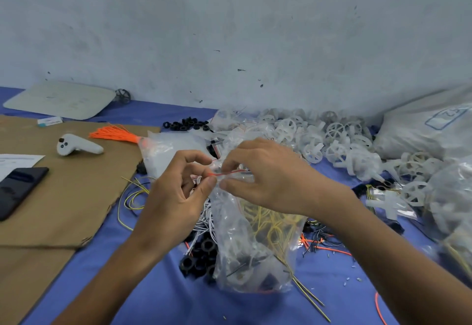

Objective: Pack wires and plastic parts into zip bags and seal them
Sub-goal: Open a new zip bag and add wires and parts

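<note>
The top edge of a clear plastic zip bag (255, 243) is pinched by both hands; the left hand (178, 191) has thumb and forefinger closed on the left end of the bag's red zip strip (229, 173), with the remaining fingers loosely curled; the right hand (265, 179) has thumb and forefinger closed on the same strip just beside the left, the other fingers arched over the mouth. Whether the strip is already pressed shut cannot be told.

The bag is crumpled and glossy; thin yellow wires (270, 222) are seen through its upper half, and dark and white parts, too blurred to name, through its lower half. It is held roughly upright in the middle of the blue table cover (153, 289); the long axis runs from six to twelve o'clock, mouth at twelve, bottom resting on the cover; the zip strip lies across from nine to three.

Black plastic rings (201, 253) are heaped against the bag at eight o'clock; white spoked plastic wheels (332, 143) are piled at two o'clock; a bundle of orange wires (115, 134) lies at ten o'clock on a brown cardboard sheet (63, 204), beside a white handheld controller (76, 145).
</note>
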The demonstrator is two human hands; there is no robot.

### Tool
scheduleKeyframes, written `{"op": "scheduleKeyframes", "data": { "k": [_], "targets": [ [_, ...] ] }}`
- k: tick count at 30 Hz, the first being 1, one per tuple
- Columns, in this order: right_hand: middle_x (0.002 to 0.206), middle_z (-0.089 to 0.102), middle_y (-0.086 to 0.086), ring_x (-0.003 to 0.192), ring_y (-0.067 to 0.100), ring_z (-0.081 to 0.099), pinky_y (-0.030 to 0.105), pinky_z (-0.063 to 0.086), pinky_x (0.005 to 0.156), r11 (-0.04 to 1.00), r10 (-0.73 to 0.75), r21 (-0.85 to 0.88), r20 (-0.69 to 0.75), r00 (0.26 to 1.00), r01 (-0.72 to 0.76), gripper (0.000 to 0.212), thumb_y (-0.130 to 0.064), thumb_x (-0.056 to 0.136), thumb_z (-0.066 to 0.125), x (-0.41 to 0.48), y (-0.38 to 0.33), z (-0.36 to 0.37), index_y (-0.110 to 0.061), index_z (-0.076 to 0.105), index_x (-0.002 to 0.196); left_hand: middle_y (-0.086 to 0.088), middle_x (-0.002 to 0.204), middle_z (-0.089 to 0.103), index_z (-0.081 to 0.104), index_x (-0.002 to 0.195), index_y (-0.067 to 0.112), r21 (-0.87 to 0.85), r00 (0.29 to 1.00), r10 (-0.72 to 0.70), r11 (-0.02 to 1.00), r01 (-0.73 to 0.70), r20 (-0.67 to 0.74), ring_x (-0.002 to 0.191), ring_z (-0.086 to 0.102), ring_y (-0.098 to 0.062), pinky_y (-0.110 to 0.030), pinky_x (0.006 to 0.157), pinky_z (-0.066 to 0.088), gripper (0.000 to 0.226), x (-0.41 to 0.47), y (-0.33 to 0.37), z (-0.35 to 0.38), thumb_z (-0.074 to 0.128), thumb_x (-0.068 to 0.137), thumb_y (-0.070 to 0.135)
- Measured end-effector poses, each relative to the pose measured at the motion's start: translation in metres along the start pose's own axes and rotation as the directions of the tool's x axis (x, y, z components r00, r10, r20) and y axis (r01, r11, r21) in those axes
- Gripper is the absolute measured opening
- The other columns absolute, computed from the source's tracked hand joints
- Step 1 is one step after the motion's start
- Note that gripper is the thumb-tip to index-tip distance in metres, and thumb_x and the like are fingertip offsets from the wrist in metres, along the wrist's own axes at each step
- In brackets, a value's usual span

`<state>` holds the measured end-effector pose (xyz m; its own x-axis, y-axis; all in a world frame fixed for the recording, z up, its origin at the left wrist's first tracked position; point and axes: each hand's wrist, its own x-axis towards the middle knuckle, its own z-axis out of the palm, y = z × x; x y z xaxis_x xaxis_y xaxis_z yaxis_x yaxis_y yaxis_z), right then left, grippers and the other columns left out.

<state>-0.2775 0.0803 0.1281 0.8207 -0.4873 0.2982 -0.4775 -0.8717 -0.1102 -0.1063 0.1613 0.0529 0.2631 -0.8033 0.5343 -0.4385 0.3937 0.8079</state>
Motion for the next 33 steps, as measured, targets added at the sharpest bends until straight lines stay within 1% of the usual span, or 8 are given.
{"op": "scheduleKeyframes", "data": {
  "k": [3, 11, 14, 17, 20, 26, 30, 33],
  "targets": [
    [0.091, 0.064, -0.011, 0.087, 0.015, 0.058, 0.035, 0.049, 0.075, 1.0, 0.014, -0.019, 0.032, 0.999, -0.013, 0.018, -0.046, 0.088, 0.055, 0.011, -0.007, 0.005, -0.031, 0.063, 0.093, 0.019, 0.076, 0.064, 0.053, 0.099, 0.041, 0.032, 1.0, -0.004, 0.999, 0.005, -0.019, 0.045, 0.034, -0.003, -0.013, 0.045, 0.033, 0.034, -0.002, -0.001, -0.001, 0.071, 0.088, 0.014],
    [0.084, 0.059, -0.008, 0.077, 0.017, 0.055, 0.036, 0.048, 0.069, 1.0, -0.006, -0.003, 0.026, 1.0, 0.006, 0.014, -0.036, 0.088, 0.056, 0.012, -0.01, 0.014, -0.023, 0.06, 0.089, 0.011, 0.085, 0.068, 0.054, 0.1, 0.042, -0.025, 1.0, 0.015, 1.0, -0.015, -0.016, 0.046, 0.034, -0.004, -0.016, 0.044, 0.035, 0.029, -0.002, -0.012, 0.0, 0.069, 0.086, 0.021],
    [0.083, 0.059, -0.011, 0.076, 0.013, 0.055, 0.036, 0.048, 0.069, 0.999, 0.004, 0.036, 0.019, 1.0, -0.005, 0.015, -0.039, 0.09, 0.056, 0.008, -0.007, 0.015, -0.024, 0.061, 0.09, 0.007, 0.084, 0.065, 0.057, 0.102, 0.041, 0.004, 1.0, 0.012, 1.0, -0.012, -0.017, 0.048, 0.035, -0.009, -0.025, 0.044, 0.037, 0.023, -0.002, -0.017, -0.001, 0.067, 0.085, 0.029],
    [0.078, 0.058, -0.016, 0.075, 0.006, 0.054, 0.032, 0.047, 0.069, 0.994, 0.061, 0.09, 0.051, 0.997, -0.065, 0.019, -0.049, 0.09, 0.056, 0.001, 0.005, 0.009, -0.031, 0.06, 0.087, 0.004, 0.083, 0.062, 0.06, 0.104, 0.038, 0.006, 1.0, -0.009, 1.0, 0.01, -0.023, 0.051, 0.041, -0.014, -0.023, 0.046, 0.039, 0.02, -0.003, -0.021, -0.003, 0.066, 0.086, 0.032],
    [0.078, 0.062, -0.015, 0.075, 0.005, 0.058, 0.037, 0.051, 0.072, 0.981, 0.099, 0.158, 0.069, 0.993, -0.109, 0.017, -0.046, 0.089, 0.06, -0.005, 0.015, 0.003, -0.03, 0.063, 0.087, 0.006, 0.085, 0.062, 0.061, 0.105, 0.038, 0.026, 1.0, -0.012, 1.0, 0.013, -0.01, 0.055, 0.047, -0.019, -0.025, 0.048, 0.042, 0.02, -0.003, -0.019, -0.003, 0.066, 0.086, 0.033],
    [0.079, 0.054, -0.015, 0.077, 0.009, 0.053, 0.036, 0.047, 0.071, 0.994, 0.031, 0.099, 0.027, 0.999, -0.034, 0.016, -0.044, 0.095, 0.052, -0.012, 0.01, 0.007, -0.03, 0.055, 0.089, 0.026, 0.082, 0.058, 0.067, 0.099, 0.039, 0.212, 0.993, 0.039, 0.975, -0.061, 0.111, 0.058, 0.049, 0.001, -0.005, 0.056, 0.035, 0.013, 0.002, -0.006, 0.0, 0.072, 0.088, 0.033],
    [0.083, 0.064, -0.018, 0.08, 0.003, 0.06, 0.028, 0.049, 0.072, 0.975, 0.134, 0.176, 0.022, 0.991, -0.135, 0.021, -0.053, 0.089, 0.058, -0.04, 0.033, -0.007, -0.032, 0.063, 0.091, 0.026, 0.08, 0.057, 0.067, 0.087, 0.034, 0.254, 0.993, 0.038, 0.965, -0.065, 0.108, 0.065, 0.052, 0.006, -0.004, 0.059, 0.035, 0.012, 0.002, -0.002, -0.002, 0.073, 0.087, 0.024],
    [0.074, 0.067, -0.015, 0.066, 0.001, 0.06, 0.024, 0.049, 0.065, 0.909, 0.27, 0.316, 0.047, 0.962, -0.271, 0.012, -0.044, 0.088, 0.066, -0.071, 0.057, -0.016, -0.033, 0.067, 0.084, 0.02, 0.083, 0.06, 0.068, 0.084, 0.034, 0.221, 0.995, 0.019, 0.974, -0.041, 0.101, 0.063, 0.052, -0.001, -0.005, 0.058, 0.036, 0.014, 0.001, -0.005, -0.003, 0.074, 0.086, 0.02]
  ]
}}
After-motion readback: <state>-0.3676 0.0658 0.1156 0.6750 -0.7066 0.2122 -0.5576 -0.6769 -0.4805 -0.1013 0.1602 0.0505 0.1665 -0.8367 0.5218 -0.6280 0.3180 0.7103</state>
